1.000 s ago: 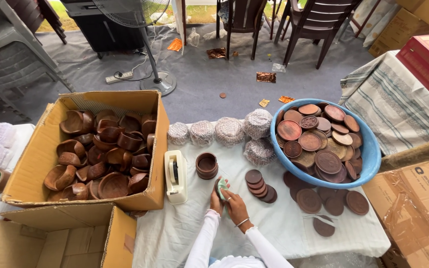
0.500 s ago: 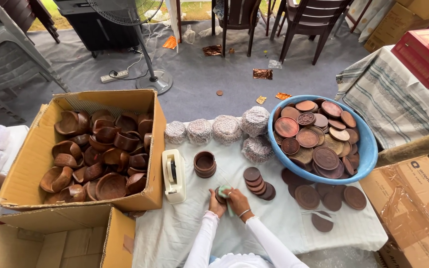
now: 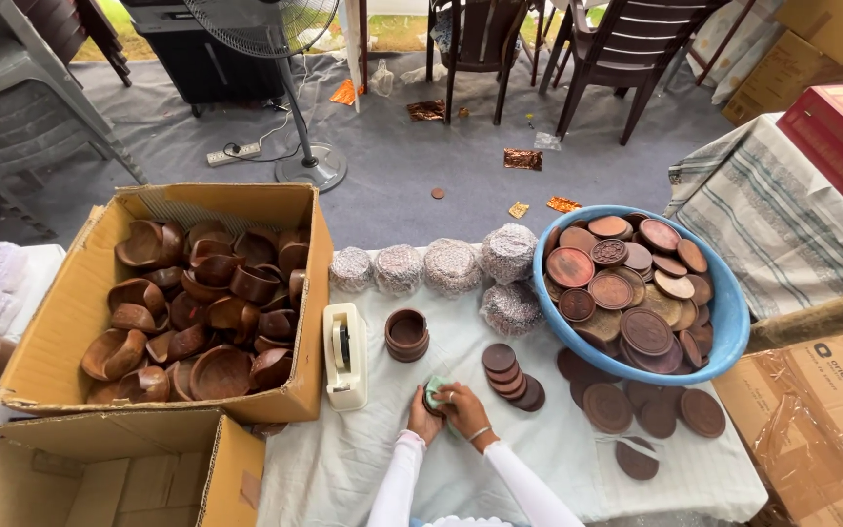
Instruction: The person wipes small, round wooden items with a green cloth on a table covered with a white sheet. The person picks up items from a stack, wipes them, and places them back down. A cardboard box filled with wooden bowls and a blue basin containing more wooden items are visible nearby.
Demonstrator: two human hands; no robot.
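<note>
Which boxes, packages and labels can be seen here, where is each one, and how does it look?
Open cardboard box: left on the table, brown, full of wooden bowls.
Second cardboard box: bottom left, brown, open.
Printed carton: bottom right, brown, partly under clear film.
Wrapped bundles: row behind both hands, round, in white mesh.
Red crate: far right, rectangular.

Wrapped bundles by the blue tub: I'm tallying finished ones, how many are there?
5. Four wrapped bundles in a row behind the white cloth. A fifth sits before the blue tub. Others may be hidden.
</note>
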